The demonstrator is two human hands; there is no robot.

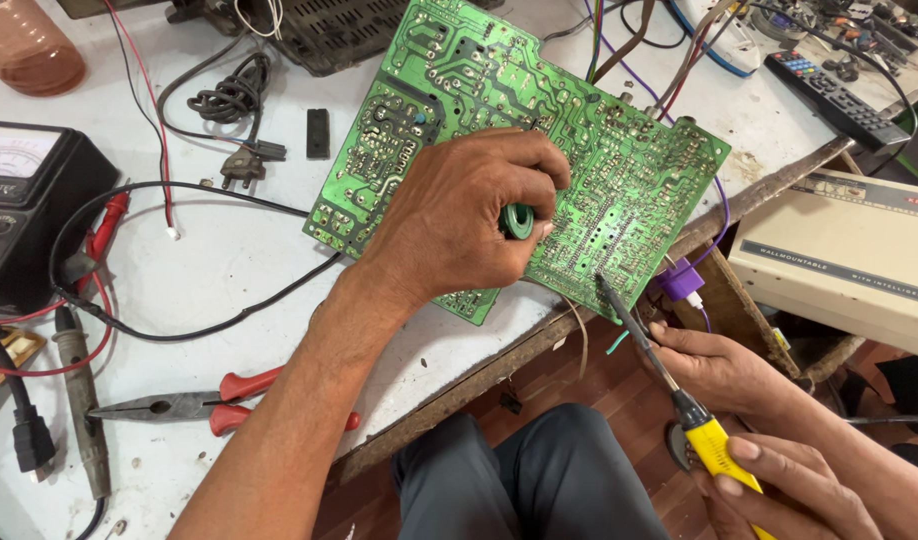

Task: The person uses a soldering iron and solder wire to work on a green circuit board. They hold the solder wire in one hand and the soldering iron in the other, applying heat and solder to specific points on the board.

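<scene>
A green circuit board (pixel 629 170) lies solder side up, tilted across the white bench (pixel 229 270), with its near corner over the bench edge. My left hand (pixel 459 215) rests on the board's middle, closed around a small green spool (pixel 519 221). At the lower right my right hand (pixel 724 370) holds a soldering iron with a yellow handle (pixel 719 450). Its dark tip (pixel 601 284) touches the board's near edge. More fingers (pixel 799 495) lie on the handle at the bottom right; I cannot tell whose they are.
A black analog meter (pixel 29 200) with red leads stands at the left. Red-handled pliers (pixel 189 405) and a grey probe (pixel 79 400) lie near the front. A black plug and cord (pixel 241 165), a remote control (pixel 834 95) and a beige box (pixel 849 265) surround the board.
</scene>
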